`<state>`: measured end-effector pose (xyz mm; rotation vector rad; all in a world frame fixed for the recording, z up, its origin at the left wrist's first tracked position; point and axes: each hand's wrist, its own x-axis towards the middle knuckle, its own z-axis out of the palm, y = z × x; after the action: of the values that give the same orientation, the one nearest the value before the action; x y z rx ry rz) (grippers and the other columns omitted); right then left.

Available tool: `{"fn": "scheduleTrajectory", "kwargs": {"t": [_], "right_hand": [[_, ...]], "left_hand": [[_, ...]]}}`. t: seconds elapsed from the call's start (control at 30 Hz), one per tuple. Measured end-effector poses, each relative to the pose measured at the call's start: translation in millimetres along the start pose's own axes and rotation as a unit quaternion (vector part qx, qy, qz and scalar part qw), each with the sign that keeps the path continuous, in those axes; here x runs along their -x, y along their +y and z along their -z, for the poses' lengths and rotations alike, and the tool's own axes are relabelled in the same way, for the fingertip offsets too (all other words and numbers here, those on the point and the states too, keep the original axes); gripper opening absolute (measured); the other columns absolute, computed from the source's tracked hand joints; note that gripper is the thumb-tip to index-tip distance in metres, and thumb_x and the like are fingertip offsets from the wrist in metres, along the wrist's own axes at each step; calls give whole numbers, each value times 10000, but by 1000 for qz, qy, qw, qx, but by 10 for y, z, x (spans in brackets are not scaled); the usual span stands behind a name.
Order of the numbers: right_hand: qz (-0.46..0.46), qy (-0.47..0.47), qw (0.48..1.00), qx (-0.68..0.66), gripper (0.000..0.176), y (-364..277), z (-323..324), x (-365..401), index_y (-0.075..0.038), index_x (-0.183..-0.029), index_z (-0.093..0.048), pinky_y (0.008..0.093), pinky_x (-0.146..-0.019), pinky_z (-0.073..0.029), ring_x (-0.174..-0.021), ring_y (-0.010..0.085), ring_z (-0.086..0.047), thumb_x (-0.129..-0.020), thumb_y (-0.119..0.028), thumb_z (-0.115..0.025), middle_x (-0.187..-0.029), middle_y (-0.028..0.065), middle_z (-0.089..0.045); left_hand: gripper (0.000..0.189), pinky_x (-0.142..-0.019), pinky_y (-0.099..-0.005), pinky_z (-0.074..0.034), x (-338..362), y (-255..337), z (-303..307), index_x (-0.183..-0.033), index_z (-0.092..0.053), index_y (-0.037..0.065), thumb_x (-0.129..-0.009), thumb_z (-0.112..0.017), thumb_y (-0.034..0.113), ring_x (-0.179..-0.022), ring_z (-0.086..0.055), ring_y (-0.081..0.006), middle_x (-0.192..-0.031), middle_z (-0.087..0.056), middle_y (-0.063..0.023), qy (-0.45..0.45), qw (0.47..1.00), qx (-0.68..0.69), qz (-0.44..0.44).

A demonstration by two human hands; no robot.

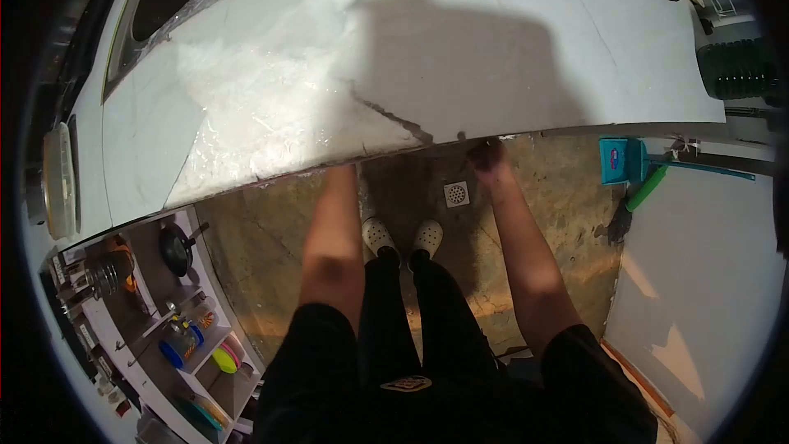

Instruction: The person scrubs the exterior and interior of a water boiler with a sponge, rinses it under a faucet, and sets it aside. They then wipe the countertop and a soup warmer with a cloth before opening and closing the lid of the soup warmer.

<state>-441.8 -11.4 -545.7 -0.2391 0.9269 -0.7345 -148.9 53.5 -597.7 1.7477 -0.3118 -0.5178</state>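
Note:
Both my forearms reach forward beneath the front edge of a white countertop [485, 74]. My left forearm [333, 238] passes under the edge at the wrist, so that hand is hidden. Part of my right hand [491, 158] shows in shadow just below the edge, near a dark spot on the rim; its fingers are hidden. Whether either hand holds anything is out of sight. A dark crack [393, 117] runs across the counter surface to its front edge, between my two arms.
A floor drain [456, 194] lies ahead of my light clogs [427, 238]. Open shelves [201, 292] with a black pan [175, 249] stand at left. At right are a blue dustpan [622, 161], a green-handled brush [647, 191] and a green bottle [737, 70].

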Motion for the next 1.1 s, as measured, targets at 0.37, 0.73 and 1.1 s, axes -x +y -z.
{"fn": "scheduleTrajectory", "kwargs": {"t": [0.37,0.73,1.1], "right_hand": [[-23,2,999,31,467,-96,-139,168,-79,-1171,-521,400,-880,-455,-969,235,-571,-882,-446,-527,-1082,92,-600],[-109,214,937,253,530,-360,770,1497,-120,-1251,-454,423,-714,-466,-930,290,-570,-886,-504,-478,-1089,88,-582],[-172,155,833,503,481,-315,419,2266,-126,-1318,-412,456,-823,-463,-938,293,-576,-912,-369,-499,-1133,130,-552]], "left_hand": [[495,-1010,-371,-330,2767,973,-724,-1241,-433,-17,-829,-574,218,-1148,-457,-336,-1199,-504,-209,-77,981,-40,175],[507,-940,-473,-313,2152,3833,1436,-1060,-558,43,-559,-579,-37,-1083,-361,-397,-1085,-491,-195,-116,880,-271,-374],[359,-1044,-621,-113,1390,4090,1420,-947,-697,107,-815,-546,406,-1315,-249,-378,-1092,-559,-151,-29,800,-522,-293]]}}
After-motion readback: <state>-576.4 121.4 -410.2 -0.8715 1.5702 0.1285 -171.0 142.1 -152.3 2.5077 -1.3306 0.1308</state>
